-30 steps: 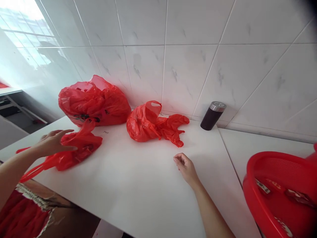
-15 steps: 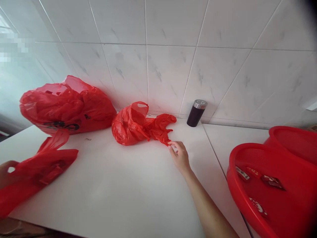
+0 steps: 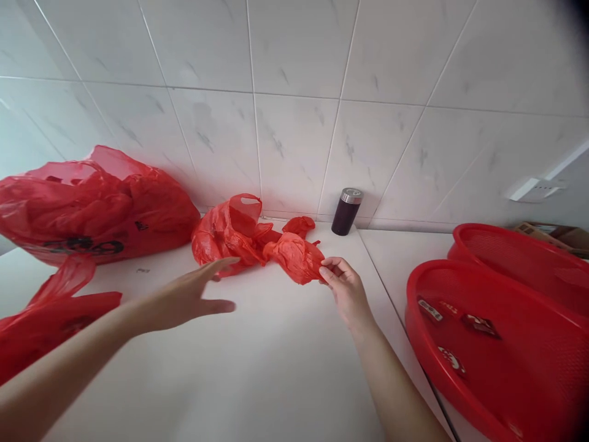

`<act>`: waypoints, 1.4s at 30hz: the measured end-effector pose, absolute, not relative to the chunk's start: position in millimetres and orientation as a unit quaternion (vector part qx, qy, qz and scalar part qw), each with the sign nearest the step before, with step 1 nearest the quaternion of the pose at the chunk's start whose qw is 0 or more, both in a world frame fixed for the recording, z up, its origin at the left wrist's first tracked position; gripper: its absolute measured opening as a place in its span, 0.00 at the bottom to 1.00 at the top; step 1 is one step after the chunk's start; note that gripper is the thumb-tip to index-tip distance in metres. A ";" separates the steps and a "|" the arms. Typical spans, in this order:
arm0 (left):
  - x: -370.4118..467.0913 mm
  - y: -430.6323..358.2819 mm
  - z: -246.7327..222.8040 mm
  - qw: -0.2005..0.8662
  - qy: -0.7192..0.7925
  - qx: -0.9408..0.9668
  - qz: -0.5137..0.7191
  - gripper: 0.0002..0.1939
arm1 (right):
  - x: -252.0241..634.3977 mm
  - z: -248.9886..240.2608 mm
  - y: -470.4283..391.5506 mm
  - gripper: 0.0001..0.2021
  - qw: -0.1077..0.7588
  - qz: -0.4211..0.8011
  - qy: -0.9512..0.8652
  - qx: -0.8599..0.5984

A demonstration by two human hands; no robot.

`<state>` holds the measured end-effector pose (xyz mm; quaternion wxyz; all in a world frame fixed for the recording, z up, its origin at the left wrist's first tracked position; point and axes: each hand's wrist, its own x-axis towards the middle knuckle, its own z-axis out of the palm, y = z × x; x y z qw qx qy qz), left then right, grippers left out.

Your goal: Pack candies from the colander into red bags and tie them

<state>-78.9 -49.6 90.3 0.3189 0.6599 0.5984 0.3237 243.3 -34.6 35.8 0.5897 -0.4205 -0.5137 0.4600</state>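
Between thumb and fingers, my right hand pinches the edge of a crumpled red plastic bag on the white table. My left hand reaches over the table with its fingers apart and nothing in them. Just beyond its fingertips is a bunched red carrier bag with one handle loop upright, touching the crumpled bag. At the left edge, another red bag lies on the table, partly hidden behind my left forearm.
A large full red bag with black print stands at the back left. Near the wall is a dark flask with a silver lid. Two red plastic baskets are on the right, the nearer holding several small packets. A wall socket is above them.
My left hand has let go of the red bag at the left and moved right towards the middle bags. My right hand has lifted the crumpled bag's end slightly. The view has shifted right.
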 end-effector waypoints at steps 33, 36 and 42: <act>19.8 -62.3 40.5 0.605 0.446 0.612 0.245 0.12 | 247.4 15.6 -61.1 0.10 0.072 0.046 -0.757 -0.647; -19.2 -52.1 38.3 0.405 0.588 0.664 0.224 0.09 | 273.9 14.2 -56.6 0.17 0.034 0.019 -0.717 -0.696; 16.1 -72.2 52.5 0.051 0.580 0.702 0.411 0.06 | 265.4 30.6 -58.9 0.14 0.045 0.030 -0.703 -0.709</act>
